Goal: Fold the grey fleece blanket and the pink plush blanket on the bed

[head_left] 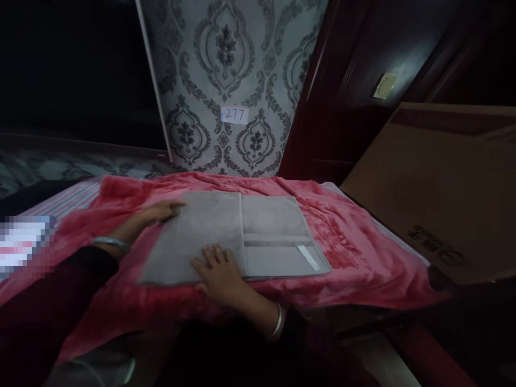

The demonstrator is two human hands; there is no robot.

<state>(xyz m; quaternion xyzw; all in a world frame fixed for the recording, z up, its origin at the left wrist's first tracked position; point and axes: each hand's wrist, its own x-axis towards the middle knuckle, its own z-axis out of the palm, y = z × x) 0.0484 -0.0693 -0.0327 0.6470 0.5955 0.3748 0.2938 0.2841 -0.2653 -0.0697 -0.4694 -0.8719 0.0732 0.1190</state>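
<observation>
Grey fabric panel found flat on blanket, two hands placed on it

A grey fabric panel (pixel 201 228) is laid flat on a pink-red blanket (pixel 338 236), its long axis running left to right across the wearer's front. Its short edges are directed away from the wearer, spreading slightly apart toward the near side. It is divided by a seam (pixel 242 231) running near to far; on the right portion, a crosswise band (pixel 278 239) and a pale strip (pixel 308 258), set at a slant, are noted.

The left hand (pixel 163 211) is extended from the lower left, fingers pointed rightward, with the fingertips at the panel's left edge, toward the far corner. Whether the edge is pinched cannot be told. The right hand (pixel 220 274) is brought in from the lower right, palm down, fingers spread apart and directed away from the wearer; it is rested over the near edge, just left of the seam. Most of the panel is thus situated to the right of the left hand and beyond the right hand. A bangle is worn on each wrist.

Striped cloth (pixel 80 196) is exposed beside the blanket. A large carton (pixel 443 172) is seen at right; patterned wallpaper (pixel 223 48), bearing a paper marked "277" (pixel 234 114), is seen behind.
</observation>
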